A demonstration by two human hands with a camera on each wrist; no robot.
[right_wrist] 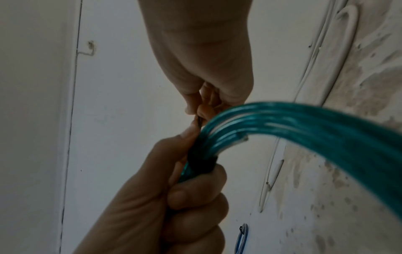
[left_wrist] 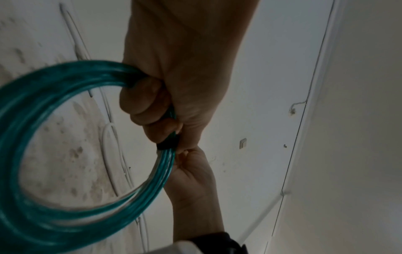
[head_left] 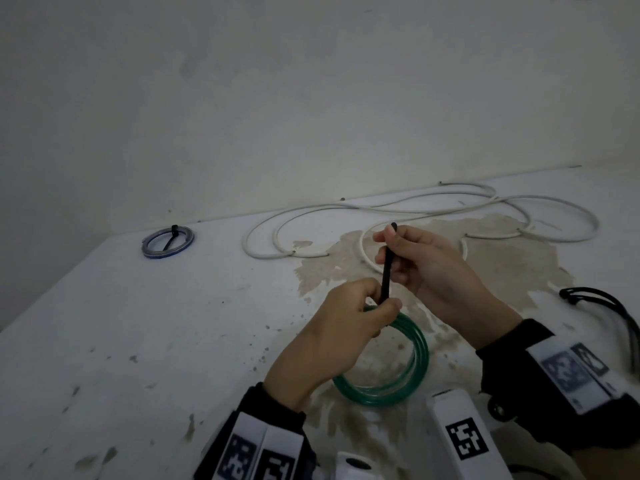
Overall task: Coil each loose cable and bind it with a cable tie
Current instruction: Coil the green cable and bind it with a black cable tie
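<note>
My left hand [head_left: 360, 317] grips the top of a coiled green cable [head_left: 412, 372], its fingers curled round the strands [left_wrist: 150, 103]. A black cable tie [head_left: 387, 268] is wrapped round the coil [left_wrist: 167, 143] and its tail stands up from my left hand. My right hand [head_left: 408, 258] pinches that tail above the coil [right_wrist: 199, 120]. In the right wrist view the black band [right_wrist: 202, 161] circles the green strands [right_wrist: 304, 123] just above my left hand's fingers [right_wrist: 195, 194]. A long loose white cable [head_left: 398, 209] sprawls along the back of the table.
A blue coil [head_left: 168, 239] bound with a black tie lies at the table's back left, near the wall. Spare black ties [head_left: 609, 306] lie at the right edge. The white table [head_left: 156, 323] is stained and peeling in the middle. White boxes [head_left: 464, 438] sit at the front edge.
</note>
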